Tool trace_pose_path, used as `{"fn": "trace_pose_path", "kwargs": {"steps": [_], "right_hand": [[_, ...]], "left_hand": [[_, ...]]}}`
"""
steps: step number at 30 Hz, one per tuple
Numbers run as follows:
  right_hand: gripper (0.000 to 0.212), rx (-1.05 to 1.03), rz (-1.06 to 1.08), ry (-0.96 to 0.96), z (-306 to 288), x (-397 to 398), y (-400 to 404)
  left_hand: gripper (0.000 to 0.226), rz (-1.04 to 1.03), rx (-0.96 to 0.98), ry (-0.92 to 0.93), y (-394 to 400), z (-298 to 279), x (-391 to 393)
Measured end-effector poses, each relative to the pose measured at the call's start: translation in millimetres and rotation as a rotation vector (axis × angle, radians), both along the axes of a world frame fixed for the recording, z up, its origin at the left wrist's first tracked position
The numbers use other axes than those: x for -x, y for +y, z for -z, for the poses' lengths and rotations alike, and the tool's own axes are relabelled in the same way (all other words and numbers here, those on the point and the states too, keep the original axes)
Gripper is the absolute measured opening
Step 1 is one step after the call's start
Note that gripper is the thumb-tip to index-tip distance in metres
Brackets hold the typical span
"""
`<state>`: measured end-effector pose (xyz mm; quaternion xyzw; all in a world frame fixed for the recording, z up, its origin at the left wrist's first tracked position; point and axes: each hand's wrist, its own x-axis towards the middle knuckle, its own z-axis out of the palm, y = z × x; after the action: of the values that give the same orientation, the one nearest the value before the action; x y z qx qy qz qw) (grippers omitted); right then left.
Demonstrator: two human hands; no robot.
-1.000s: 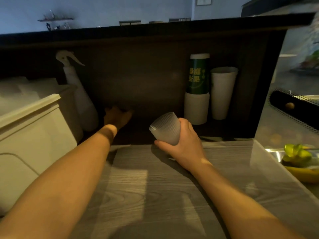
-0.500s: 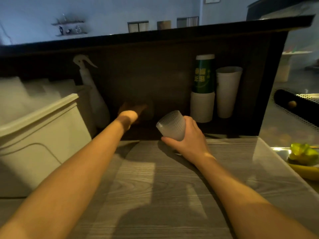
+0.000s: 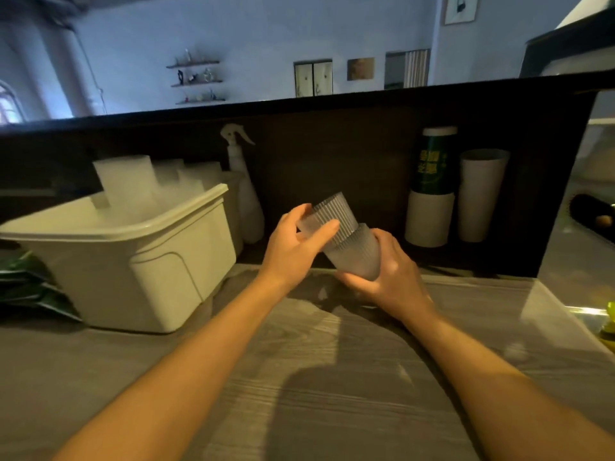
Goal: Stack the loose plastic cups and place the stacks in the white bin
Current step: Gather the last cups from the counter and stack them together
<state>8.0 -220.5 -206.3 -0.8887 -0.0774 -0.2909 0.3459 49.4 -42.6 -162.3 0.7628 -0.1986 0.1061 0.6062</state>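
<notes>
Hands meet over the grey wood-grain desk (image 3: 316, 377): our right hand (image 3: 386, 277) wraps the lower ribbed frosted plastic cup (image 3: 357, 257), our left hand (image 3: 293, 241) pinches the upper ribbed cup (image 3: 334, 216), tilted to nest (partly seated, we judge). Left, just beside, the white plastic bin (image 3: 149, 257) offers open room.

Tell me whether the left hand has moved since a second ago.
Yes. The left hand came away from the dark back panel toward the right hand, now gripping a ribbed cup.
</notes>
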Motion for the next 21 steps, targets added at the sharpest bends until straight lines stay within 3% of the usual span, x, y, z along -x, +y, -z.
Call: {"fn": "trace_pose_path", "kwargs": {"steps": [6, 11, 14, 21], "right_hand": [[0.081, -0.048, -0.107, -0.002, 3.6, 1.4, 8.4], [0.083, -0.07, -0.158, 0.006, 2.9, 1.0, 10.9], [0.081, -0.081, -0.178, -0.011, 3.6, 2.5, 12.5], [0.093, -0.128, -0.129, 0.035, -2.9, -2.5, 23.5]], "left_hand": [[0.071, -0.064, -0.114, -0.114, 3.2, 9.7, 9.3], [0.08, 0.046, -0.249, -0.06, 2.2, 17.1, 17.6], [0.089, 0.151, -0.234, 0.011, -4.1, 23.7, 27.8], [0.083, 0.12, -0.258, 0.019, 1.6, 18.5, 26.2]]}}
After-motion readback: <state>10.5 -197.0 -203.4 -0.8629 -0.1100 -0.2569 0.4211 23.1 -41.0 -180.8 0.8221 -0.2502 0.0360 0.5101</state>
